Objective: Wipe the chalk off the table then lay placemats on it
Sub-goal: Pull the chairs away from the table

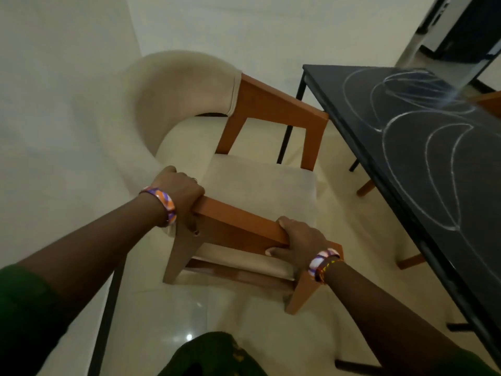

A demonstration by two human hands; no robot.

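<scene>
A black table stands at the right, its top covered with curved white chalk lines. In front of me is a wooden chair with a cream seat and a rounded cream back. Both my hands grip its near orange-brown armrest. My left hand holds the back end of that armrest, by the cream backrest. My right hand wraps round the front end. No cloth and no placemats are in view.
The chair stands on a pale glossy tiled floor, close to the table's left edge. Orange legs of other chairs show under the table. A cream wall lies behind. A dark doorway is at the top right.
</scene>
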